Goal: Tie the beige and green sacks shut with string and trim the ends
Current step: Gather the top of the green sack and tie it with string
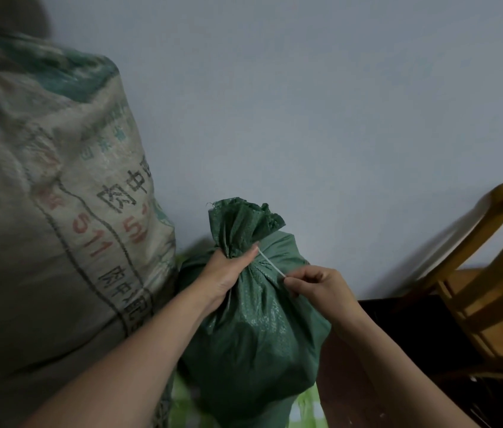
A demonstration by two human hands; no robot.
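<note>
At far left I am noting the beige sack [58,211], standing tall against the wall; its mouth is lying outside the view, so I cannot tell whether it is tied. Just beside it, the left hand [228,273] is gripping the gathered neck of the green sack [253,335], fingers curled round the bunched cloth under the flared top. A pale string [270,264] is running taut from that neck to the right hand [318,285], which is pinching its end between thumb and fingertips. A wooden chair [491,273] is standing well apart at right. I am judging the step as binding the green sack, with no knot showing. The next move is calling for wrapping the string round the neck and knotting it under tension while the left hand is clamping the gather; trimming is waiting until after.
</note>
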